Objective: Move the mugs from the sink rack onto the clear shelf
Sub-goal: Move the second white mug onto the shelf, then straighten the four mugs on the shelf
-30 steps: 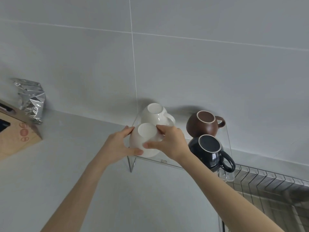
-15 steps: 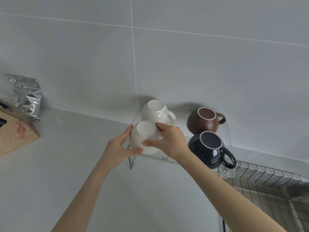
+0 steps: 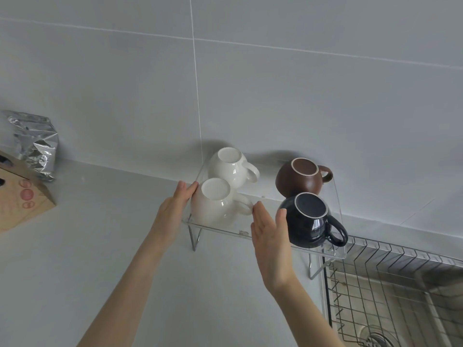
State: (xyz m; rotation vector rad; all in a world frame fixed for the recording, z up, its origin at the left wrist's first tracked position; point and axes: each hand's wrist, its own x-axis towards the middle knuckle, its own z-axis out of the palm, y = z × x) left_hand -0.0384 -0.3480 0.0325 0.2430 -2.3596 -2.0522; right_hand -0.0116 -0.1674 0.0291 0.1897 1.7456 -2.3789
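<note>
Four mugs upside down on clear shelf point(image 3: 218, 227) — near white mug point(image 3: 216, 205) front left, left hand point(image 3: 175, 209) flat against it. Right hand point(image 3: 271, 236) spread wide, empty, between its handle and black mug point(image 3: 309, 221). Sink rack point(image 3: 390, 284) right — foil bag point(image 3: 37, 144) far left on tabletop point(image 3: 100, 246).

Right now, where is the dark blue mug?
In the head view, the dark blue mug sits upside down at the front right corner of the clear shelf, just in front of the brown mug, with the right hand beside it.
</note>
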